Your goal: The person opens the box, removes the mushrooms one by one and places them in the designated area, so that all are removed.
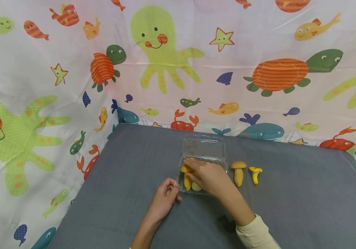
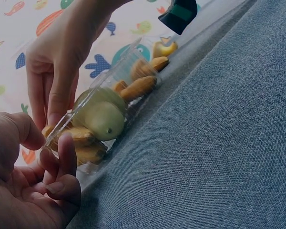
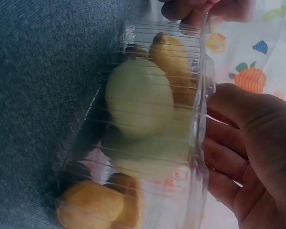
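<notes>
A clear plastic clamshell box (image 1: 204, 160) stands with its lid folded back. At its front left corner my left hand (image 1: 165, 197) pinches the rim between thumb and fingers. My right hand (image 1: 209, 174) reaches over the rim into the left part of the box. Its thumb and fingers are around a yellow-brown mushroom (image 1: 185, 168). Another mushroom (image 1: 187, 182) lies close below, beside a pale green rounded thing (image 3: 139, 98) that looks like a fruit. Further brown mushrooms (image 2: 139, 88) show low down past the pale green things in the left wrist view. My right hand hides much of the box from above.
Right of the box, a brown-capped mushroom (image 1: 238, 173) and a smaller yellow funnel-shaped mushroom (image 1: 255, 175) lie on the grey cloth (image 1: 293, 197). A white curtain (image 1: 178, 100) printed with sea animals stands behind and to the left.
</notes>
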Demonstrator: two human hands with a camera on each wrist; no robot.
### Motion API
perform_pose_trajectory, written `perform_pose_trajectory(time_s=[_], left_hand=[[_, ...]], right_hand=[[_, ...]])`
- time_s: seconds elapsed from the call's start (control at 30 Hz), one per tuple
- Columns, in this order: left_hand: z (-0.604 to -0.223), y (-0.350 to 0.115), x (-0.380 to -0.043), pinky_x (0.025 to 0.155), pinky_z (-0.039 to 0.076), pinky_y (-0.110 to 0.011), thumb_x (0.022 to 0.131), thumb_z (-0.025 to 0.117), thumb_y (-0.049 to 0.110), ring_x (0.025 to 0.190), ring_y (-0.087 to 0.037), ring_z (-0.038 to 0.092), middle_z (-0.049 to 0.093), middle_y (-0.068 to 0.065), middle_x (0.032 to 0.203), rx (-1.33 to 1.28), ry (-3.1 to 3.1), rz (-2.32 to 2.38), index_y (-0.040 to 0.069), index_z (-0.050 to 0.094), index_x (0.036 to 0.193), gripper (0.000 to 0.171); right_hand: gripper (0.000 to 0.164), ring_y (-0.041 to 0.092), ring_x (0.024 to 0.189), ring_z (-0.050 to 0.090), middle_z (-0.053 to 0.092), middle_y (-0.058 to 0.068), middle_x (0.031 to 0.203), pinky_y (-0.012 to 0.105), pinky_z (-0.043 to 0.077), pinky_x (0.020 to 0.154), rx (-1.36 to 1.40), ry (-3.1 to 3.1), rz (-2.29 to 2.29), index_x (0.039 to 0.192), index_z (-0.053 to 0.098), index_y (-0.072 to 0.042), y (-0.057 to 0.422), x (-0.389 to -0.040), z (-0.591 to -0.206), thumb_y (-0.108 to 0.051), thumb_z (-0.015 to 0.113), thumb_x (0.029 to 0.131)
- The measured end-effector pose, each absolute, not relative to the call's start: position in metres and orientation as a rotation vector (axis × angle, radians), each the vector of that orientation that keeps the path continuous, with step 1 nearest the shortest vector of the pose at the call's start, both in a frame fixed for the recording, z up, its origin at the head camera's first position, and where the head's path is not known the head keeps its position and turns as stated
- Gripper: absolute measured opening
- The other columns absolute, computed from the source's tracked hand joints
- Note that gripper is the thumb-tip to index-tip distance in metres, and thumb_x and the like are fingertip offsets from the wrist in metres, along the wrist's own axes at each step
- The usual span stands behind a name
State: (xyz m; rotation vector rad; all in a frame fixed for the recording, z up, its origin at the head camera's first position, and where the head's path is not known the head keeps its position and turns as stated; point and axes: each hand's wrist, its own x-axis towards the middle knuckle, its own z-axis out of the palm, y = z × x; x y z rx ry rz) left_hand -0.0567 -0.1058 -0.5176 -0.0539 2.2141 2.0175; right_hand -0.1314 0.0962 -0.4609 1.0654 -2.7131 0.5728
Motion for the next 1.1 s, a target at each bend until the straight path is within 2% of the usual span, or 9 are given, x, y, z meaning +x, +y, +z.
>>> perform_pose_trajectory(time_s=[0.4, 0.8, 1.1], left_hand=[[-0.5181, -0.1061, -0.0566, 0.059, 0.044, -0.021, 0.106, 0.059, 0.012, 0.073, -0.027, 0.068, 0.062, -0.009, 0.077, -0.067, 2.217, 2.028, 0.001, 0.059, 0.103, 0.012], [-0.5180, -0.1060, -0.0564, 0.060, 0.045, -0.021, 0.107, 0.059, 0.012, 0.075, -0.027, 0.069, 0.061, -0.008, 0.076, -0.073, 2.216, 2.021, 0.001, 0.059, 0.103, 0.012], [-0.5191, -0.1058, -0.0570, 0.060, 0.045, -0.020, 0.106, 0.059, 0.011, 0.073, -0.024, 0.069, 0.061, -0.007, 0.076, -0.082, 2.222, 2.030, 0.001, 0.059, 0.102, 0.011]], right_hand=[[0.043, 0.022, 0.101, 0.077, 0.075, 0.004, 0.130, 0.043, 0.062, 0.074, 1.063, -2.721, 0.559, 0.136, 0.071, -0.013, 0.0934, -0.1337, -0.4653, -0.029, 0.079, 0.097], [0.039, 0.017, 0.089, 0.077, 0.076, 0.001, 0.127, 0.040, 0.061, 0.069, 1.052, -2.695, 0.537, 0.135, 0.072, -0.012, 0.0925, -0.1338, -0.4678, -0.025, 0.077, 0.099], [0.037, 0.018, 0.089, 0.078, 0.077, 0.003, 0.125, 0.041, 0.062, 0.071, 1.061, -2.650, 0.537, 0.136, 0.071, -0.010, 0.0945, -0.1347, -0.4711, -0.023, 0.075, 0.101]])
